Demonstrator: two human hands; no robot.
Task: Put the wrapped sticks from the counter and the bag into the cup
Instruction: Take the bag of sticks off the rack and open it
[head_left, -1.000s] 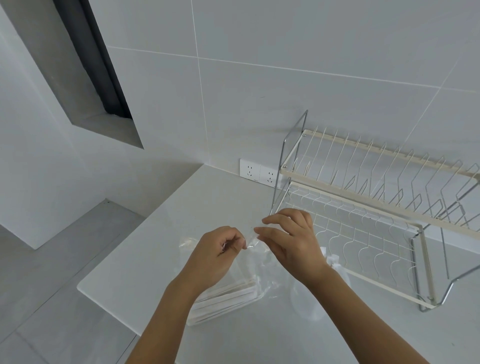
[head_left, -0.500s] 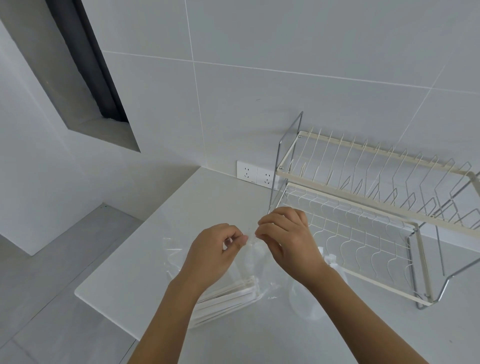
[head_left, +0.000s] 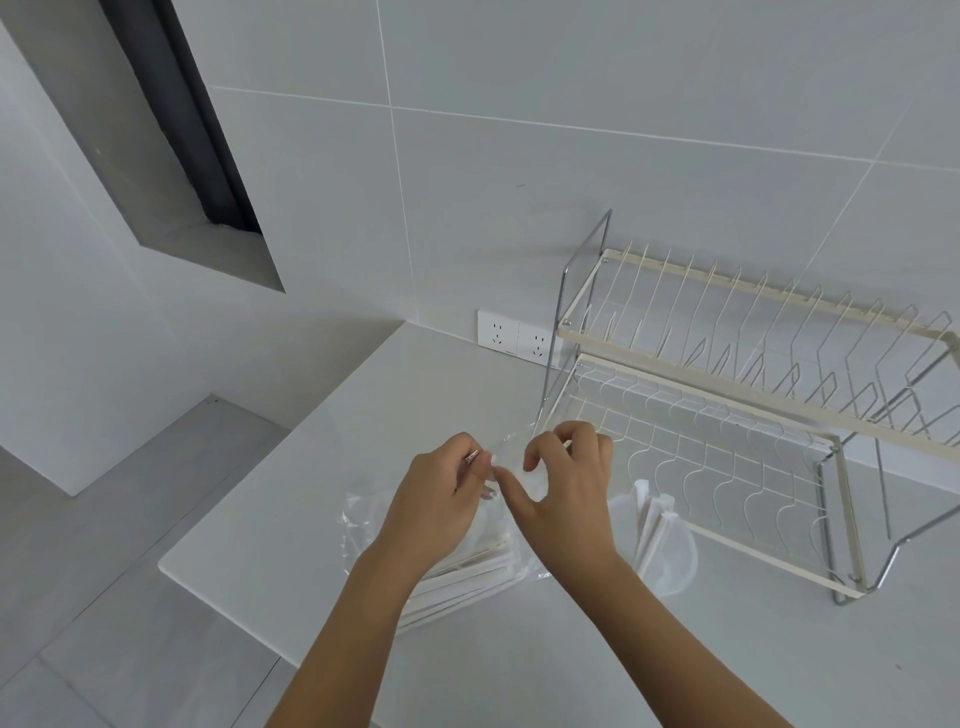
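Note:
A clear plastic bag (head_left: 363, 525) lies on the white counter (head_left: 291, 499), with a bundle of white wrapped sticks (head_left: 457, 577) inside it, partly hidden under my arms. My left hand (head_left: 436, 504) pinches the bag's top edge. My right hand (head_left: 566, 493) pinches the same edge just to the right, thumb and fingers curled on the plastic. A translucent cup (head_left: 670, 551) stands right of my right wrist, and a few wrapped sticks (head_left: 652, 525) stand in it.
A two-tier wire dish rack (head_left: 753, 395) stands at the right against the tiled wall. A double wall socket (head_left: 514, 338) sits behind the counter. The counter's left edge drops to a grey tiled floor (head_left: 104, 519).
Both hands stayed at the bag's top edge, and the right hand's fingers spread slightly. The view shifted, so the cup with its sticks now shows beside my right wrist.

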